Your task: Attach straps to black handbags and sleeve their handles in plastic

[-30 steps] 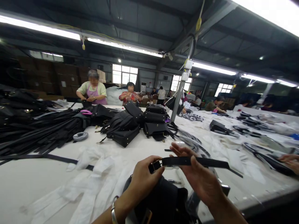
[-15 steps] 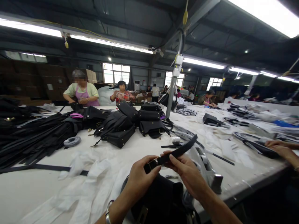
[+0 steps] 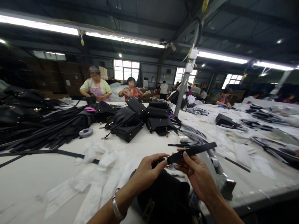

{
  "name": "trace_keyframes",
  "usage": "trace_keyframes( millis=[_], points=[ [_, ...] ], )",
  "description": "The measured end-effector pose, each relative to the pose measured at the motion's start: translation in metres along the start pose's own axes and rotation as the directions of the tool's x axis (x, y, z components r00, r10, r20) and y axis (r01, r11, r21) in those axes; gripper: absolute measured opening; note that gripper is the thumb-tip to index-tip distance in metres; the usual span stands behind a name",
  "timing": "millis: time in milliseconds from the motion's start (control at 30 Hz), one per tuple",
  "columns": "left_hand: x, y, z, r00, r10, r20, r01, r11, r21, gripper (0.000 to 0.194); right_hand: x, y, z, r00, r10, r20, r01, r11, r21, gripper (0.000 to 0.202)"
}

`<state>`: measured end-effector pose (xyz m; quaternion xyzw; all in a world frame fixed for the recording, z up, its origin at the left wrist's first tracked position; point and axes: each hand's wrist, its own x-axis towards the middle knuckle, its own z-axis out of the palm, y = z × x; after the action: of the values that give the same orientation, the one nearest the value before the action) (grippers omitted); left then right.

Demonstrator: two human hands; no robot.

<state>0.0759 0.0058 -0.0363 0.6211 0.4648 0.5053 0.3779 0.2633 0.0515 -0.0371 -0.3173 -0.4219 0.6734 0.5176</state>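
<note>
The white worktop [image 3: 21, 180] spreads beyond and to both sides of the near black bag [image 3: 163, 196], which is dark, soft in shape and partly cut by the lower border. Beyond this bag lies a heap of black handbags [image 3: 130, 124] with small gold-coloured metal parts; left of it lie crumpled white wrapping sheets [image 3: 91, 177]. The left hand [image 3: 149, 171] and the right hand [image 3: 198, 174] are raised above the near bag. Between them, over its far side, is a black strap [image 3: 201, 149]: flat, narrow, smooth and leather-like, tilted upward to the right, its free end cut squarely. The fingers of the right hand pinch its middle, thumb on top. A silver bracelet [image 3: 116, 205] sits on the left wrist, left of the bag. The left fingers are closed around the strap's gold-coloured buckle [image 3: 168, 165], which they mostly hide.
</note>
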Motion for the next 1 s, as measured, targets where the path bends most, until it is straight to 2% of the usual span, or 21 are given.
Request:
trace_keyframes(
  millis=[67, 300, 467, 667, 800, 867, 1000],
  points=[
    [0.0, -0.001, -0.001, 1.0, -0.012, 0.026, 0.013, 0.999, -0.032, 0.035, 0.0, 0.001, -0.001, 1.0, -0.017, 0.008, 0.017, 1.0, -0.015, 0.033],
    [0.004, -0.007, 0.003, 0.996, -0.092, -0.001, 0.092, 0.995, -0.041, 0.037, -0.002, 0.002, 0.0, 0.999, -0.045, 0.03, 0.046, 0.998, -0.034, 0.033],
    [0.004, -0.008, 0.003, 0.994, -0.107, 0.013, 0.107, 0.994, -0.025, 0.043, -0.006, 0.004, -0.002, 0.999, -0.032, 0.036, 0.031, 0.999, 0.037, 0.03],
    [0.0, 0.0, 0.003, 0.995, -0.101, -0.004, 0.101, 0.994, 0.031, 0.039, -0.002, 0.015, -0.009, 0.999, -0.005, -0.046, 0.014, 0.978, 0.207, 0.022],
    [-0.003, 0.001, 0.005, 0.995, -0.094, -0.017, 0.094, 0.995, 0.027, 0.04, -0.001, 0.021, -0.009, 0.994, 0.047, -0.102, -0.015, 0.955, 0.296, 0.024],
    [-0.003, 0.0, 0.005, 0.995, -0.097, -0.013, 0.097, 0.995, 0.023, 0.041, -0.001, 0.024, -0.009, 0.986, 0.08, -0.146, -0.023, 0.935, 0.355, 0.024],
    [-0.003, -0.003, 0.004, 0.995, -0.095, 0.017, 0.096, 0.995, -0.035, 0.042, 0.001, 0.027, -0.009, 0.962, 0.178, -0.207, -0.061, 0.879, 0.472, 0.011]
  ],
)
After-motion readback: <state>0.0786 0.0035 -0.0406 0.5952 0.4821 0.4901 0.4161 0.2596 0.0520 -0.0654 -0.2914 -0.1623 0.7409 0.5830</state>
